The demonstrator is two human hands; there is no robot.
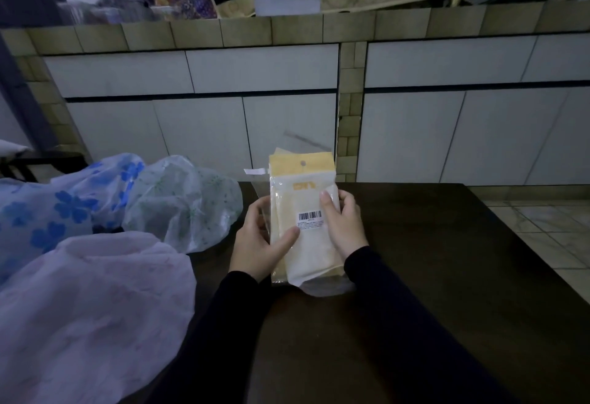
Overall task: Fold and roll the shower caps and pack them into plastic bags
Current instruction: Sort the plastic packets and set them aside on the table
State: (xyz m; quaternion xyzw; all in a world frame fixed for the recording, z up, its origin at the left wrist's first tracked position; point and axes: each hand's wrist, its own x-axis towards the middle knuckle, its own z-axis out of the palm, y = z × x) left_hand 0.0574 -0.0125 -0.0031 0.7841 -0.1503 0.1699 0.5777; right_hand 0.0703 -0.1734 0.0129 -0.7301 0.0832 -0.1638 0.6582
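Note:
Above the dark table (pixel 415 260) I hold a plastic bag (pixel 303 186) with a yellow header and a barcode label. A pale folded shower cap (pixel 314 253) is inside it, its lower end showing at the bag's bottom. My left hand (pixel 258 244) grips the bag's left edge, thumb on the front below the barcode. My right hand (pixel 343 224) grips the right edge, thumb pressed on the front. Loose shower caps lie to the left: a blue-flowered one (pixel 64 205), a green-patterned one (pixel 185 202) and a pink one (pixel 89 317).
A tiled counter front (pixel 287 100) rises behind the table. Jars (pixel 134 1) and patterned cloth sit on the ledge above. Pale floor tiles (pixel 542 228) show to the right of the table's edge.

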